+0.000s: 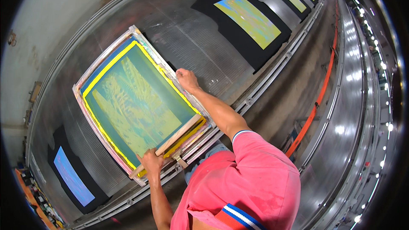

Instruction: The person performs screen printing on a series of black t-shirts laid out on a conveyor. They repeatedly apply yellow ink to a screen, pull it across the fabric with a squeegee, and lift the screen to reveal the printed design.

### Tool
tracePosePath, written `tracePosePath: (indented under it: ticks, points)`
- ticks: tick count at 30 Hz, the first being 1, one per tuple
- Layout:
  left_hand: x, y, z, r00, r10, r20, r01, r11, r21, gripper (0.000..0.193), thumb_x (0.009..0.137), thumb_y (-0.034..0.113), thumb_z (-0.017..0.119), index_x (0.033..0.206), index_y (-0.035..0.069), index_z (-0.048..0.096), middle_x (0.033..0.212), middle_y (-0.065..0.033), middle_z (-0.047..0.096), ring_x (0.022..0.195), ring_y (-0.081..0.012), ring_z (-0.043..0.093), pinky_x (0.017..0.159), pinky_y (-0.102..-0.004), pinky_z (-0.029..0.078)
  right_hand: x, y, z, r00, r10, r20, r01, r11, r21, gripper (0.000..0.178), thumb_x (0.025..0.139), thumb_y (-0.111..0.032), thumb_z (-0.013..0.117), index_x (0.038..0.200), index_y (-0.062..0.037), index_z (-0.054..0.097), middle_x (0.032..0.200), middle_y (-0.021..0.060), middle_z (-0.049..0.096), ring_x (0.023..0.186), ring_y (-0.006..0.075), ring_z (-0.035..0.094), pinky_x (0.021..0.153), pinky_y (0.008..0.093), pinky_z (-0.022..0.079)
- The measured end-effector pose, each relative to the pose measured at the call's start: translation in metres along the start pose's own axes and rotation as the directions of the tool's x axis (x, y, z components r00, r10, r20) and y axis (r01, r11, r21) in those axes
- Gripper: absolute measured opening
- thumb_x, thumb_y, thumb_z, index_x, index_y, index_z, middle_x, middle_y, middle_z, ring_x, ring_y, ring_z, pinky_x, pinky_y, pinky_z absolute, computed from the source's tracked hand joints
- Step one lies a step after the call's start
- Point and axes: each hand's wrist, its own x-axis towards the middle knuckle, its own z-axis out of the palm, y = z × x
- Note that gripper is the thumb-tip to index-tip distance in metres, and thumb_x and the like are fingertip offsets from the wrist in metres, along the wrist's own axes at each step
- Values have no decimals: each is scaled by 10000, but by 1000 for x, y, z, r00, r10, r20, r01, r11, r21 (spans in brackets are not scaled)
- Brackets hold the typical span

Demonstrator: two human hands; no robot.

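A screen-printing frame lies on the long table, its mesh green with a yellow-green patterned area and yellow tape along the edges. At the frame's near end, my left hand is closed around a wooden-handled squeegee, which lies across the mesh. The squeegee's blade is hidden. My right hand is curled closed at the frame's right side rail, fingers against its outer edge. Whatever lies under the screen is hidden.
Black shirt pieces with yellow-green and blue prints lie in a row toward the far right. Another black piece with a blue-violet print lies at left. A metal rail edges the table; an orange strip runs beyond the aisle.
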Motion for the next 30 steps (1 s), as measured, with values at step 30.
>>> tracePosePath:
  ticks: [30]
  points:
    - [3,0,19,987,-156,42,132,927,350,177,773,124,682,862,-28,693,868,-223,676,879,-450,621,883,-520,480,4,-2,-14,933,-52,357,-85,930,358,223,912,-95,498,1111,3,485,763,194,656,649,373,665,550,475,529]
